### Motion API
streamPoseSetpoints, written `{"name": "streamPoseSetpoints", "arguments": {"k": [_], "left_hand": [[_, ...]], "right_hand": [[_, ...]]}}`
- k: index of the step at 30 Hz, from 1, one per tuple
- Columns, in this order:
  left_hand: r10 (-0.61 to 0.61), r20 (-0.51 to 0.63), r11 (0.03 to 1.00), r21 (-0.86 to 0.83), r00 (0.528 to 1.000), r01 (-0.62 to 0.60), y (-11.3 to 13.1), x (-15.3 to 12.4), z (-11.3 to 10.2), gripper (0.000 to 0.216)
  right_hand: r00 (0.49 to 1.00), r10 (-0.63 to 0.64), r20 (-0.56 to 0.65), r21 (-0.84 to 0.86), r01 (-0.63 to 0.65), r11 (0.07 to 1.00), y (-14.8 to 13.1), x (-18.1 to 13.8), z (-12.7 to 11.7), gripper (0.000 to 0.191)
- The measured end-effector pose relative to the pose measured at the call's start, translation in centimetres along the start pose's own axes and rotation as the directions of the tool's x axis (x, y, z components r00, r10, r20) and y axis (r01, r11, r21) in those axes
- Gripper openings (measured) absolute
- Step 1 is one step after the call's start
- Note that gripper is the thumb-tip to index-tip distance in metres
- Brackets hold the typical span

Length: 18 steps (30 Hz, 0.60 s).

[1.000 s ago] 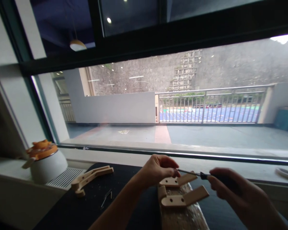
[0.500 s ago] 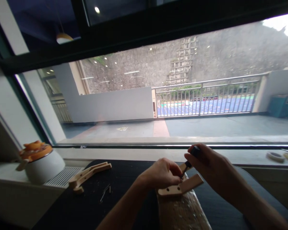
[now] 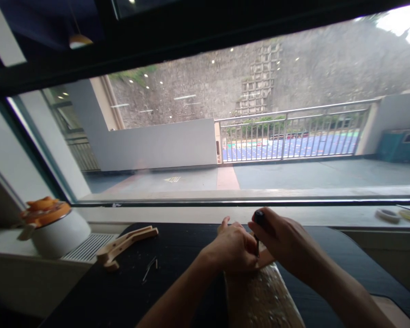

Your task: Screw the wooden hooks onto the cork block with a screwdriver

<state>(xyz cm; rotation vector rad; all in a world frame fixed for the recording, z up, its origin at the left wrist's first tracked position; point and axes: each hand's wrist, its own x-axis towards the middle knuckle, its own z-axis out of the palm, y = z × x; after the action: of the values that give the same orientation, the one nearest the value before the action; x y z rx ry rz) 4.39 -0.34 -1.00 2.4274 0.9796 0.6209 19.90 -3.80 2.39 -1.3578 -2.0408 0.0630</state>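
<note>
My right hand (image 3: 280,234) is closed round the black handle of a screwdriver (image 3: 258,216). Its metal shaft points down beside the fingertips of my left hand (image 3: 230,248). That hand is closed on a pale wooden piece (image 3: 267,258), mostly covered by my fingers, which rests on a rough wooden board (image 3: 259,296). Where the screwdriver's tip touches is hidden. To the left, a jointed wooden piece (image 3: 126,243) with holes lies on the black table (image 3: 181,248). Small metal pins (image 3: 150,269) are between it and my left arm.
An orange-lidded white pot (image 3: 56,230) stands on the windowsill (image 3: 181,214) at the left. Two rolls of tape (image 3: 388,215) lie on the sill at the right. A light brown flat thing (image 3: 389,310) shows at the lower right. A window faces me behind the table.
My right hand and the screwdriver have moved left, and the shaft stands more upright. My left hand now covers more of the wooden piece, with one finger raised.
</note>
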Motion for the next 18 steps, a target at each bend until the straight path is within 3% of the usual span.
{"name": "streamPoseSetpoints", "arguments": {"k": [14,18], "left_hand": [[0.019,-0.023,0.992,0.128,1.000,-0.016,0.5,0.0,0.3,0.016],[0.017,0.026,0.994,0.108,1.000,-0.020,1.0,-0.5,-2.1,0.005]], "right_hand": [[0.999,-0.003,0.042,-0.016,0.004,1.000,-0.2,0.0,0.5,0.017],[0.998,0.011,0.056,0.009,-0.011,1.000,0.6,0.0,0.8,0.017]]}}
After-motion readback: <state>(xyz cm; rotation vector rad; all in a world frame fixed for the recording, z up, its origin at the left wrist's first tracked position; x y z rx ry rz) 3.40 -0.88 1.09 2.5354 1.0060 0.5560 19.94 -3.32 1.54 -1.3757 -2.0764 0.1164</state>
